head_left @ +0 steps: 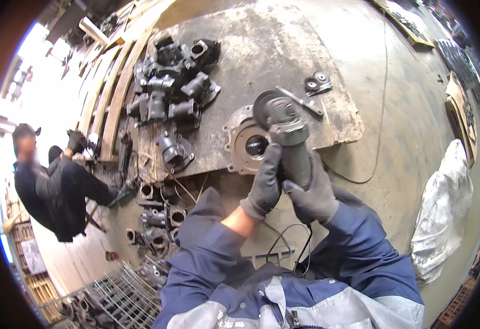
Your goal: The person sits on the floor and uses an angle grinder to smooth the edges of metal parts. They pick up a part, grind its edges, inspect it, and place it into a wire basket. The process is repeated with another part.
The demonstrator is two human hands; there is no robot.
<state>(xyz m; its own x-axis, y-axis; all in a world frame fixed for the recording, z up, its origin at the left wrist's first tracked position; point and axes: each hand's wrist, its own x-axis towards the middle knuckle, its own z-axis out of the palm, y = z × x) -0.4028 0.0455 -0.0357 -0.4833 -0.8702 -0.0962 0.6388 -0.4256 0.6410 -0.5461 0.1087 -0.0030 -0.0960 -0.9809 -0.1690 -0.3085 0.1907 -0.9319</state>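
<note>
Between my two gloved hands I hold an angle grinder point(295, 151), its disc end pointing away from me over the work table point(262, 49). My right hand point(318, 194) wraps round the grinder's body from the right. From the left, my left hand point(266, 183) presses against the body, fingers partly hidden behind it. Beneath and left of the disc, a round flanged metal casting point(240, 143) with a dark central hole lies at the table's near edge. A flat metal tool point(300, 102) with a dark end lies just beyond the grinder, partly covered by it.
Several dark metal castings point(168, 90) are heaped on the table's left. Two small discs point(318, 82) sit to the right. More castings point(157, 219) and a wire basket point(127, 296) stand low left. A co-worker point(59, 186) sits at left by a pallet point(108, 93). A white sack point(445, 211) lies right.
</note>
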